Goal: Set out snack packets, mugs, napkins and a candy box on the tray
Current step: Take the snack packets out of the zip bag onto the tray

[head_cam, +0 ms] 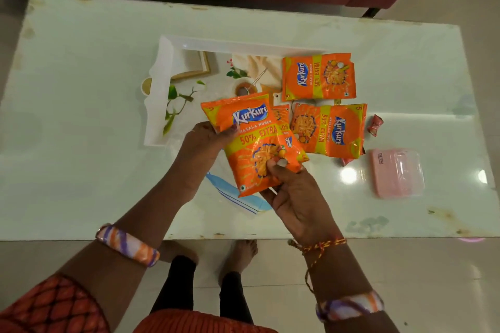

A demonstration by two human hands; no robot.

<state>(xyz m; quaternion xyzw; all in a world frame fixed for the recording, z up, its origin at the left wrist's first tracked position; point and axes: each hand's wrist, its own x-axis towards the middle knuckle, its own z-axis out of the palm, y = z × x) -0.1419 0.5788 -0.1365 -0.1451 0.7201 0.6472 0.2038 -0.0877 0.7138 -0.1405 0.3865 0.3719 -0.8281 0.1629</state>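
With the left hand (201,143) and right hand (293,192) both grasping a snack packet (254,143) in their fingers above the tray (162,89), I would lay it flat beside the two packets already there, not overlapping.

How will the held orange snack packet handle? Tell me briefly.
The held packet looks puffed and crinkly, so probably light and floppy. Its glossy film may be slippery; both the left hand and right hand pinch it.

Tray (165,62) at table (81,89) centre. Two packets (319,77) (328,130) lie at tray's right end, one behind the other. Box (396,171) near table's right edge; candy (375,125) between it and packets.
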